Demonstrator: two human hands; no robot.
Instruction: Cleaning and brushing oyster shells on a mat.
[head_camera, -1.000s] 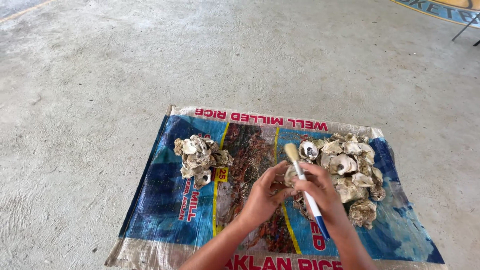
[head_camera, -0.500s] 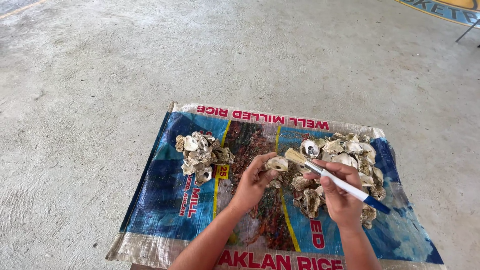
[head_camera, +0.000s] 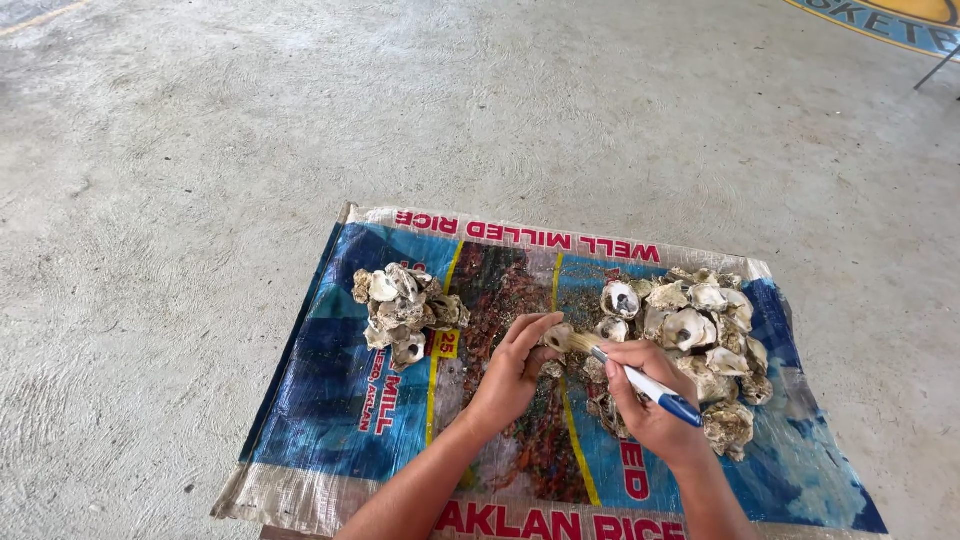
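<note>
I see the left hand (head_camera: 510, 375) resting on a single oyster shell (head_camera: 556, 337) at the middle of the flattened woven sack (head_camera: 330, 400), fingers curled lightly over it, grip narrow and touching the shell rather than lifting it. The right hand (head_camera: 650, 400) is closed around a brush (head_camera: 625, 372) with a white shaft and blue end cap; bristle end points left and slightly away from me, touching the shell the left hand pins.

Key relation: brush long axis runs from lower right (blue cap near the right wrist) up-left to the shell, so the shell lies just left of the right grip and just beyond the left fingertips, between both hands. Left hand is the nearer one to it.

Big shell heap (head_camera: 700, 330) sits just right of and behind the right hand, touching its knuckle side as far as I can tell. Smaller shell pile (head_camera: 405, 305) is well apart, left of the left hand. Sack lies on a bare concrete floor (head_camera: 200, 150); dark grit is scattered under the hands.
</note>
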